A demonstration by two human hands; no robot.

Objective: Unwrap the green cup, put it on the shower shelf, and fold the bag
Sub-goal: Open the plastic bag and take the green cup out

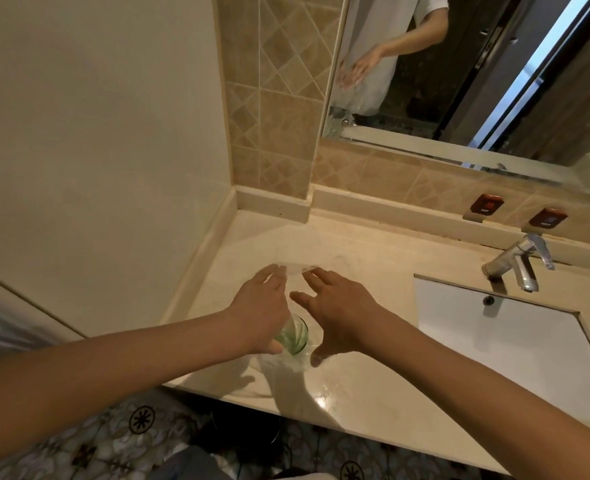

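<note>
A ribbed green glass cup (294,337) lies on its side on the beige counter (355,386), inside a clear plastic bag (288,370) that spreads flat around it. My left hand (264,306) hovers palm down over the cup's left side, fingers straight and reaching the bag's far edge, thumb beside the cup. My right hand (338,311) is spread palm down just right of the cup, its fingertips near the same far edge. Neither hand visibly grips anything. The hands hide part of the cup.
A white square sink (515,344) with a chrome tap (515,263) sits to the right. A tiled wall and mirror (459,71) stand behind the counter, a plain wall to the left. Patterned floor lies below the counter's front edge.
</note>
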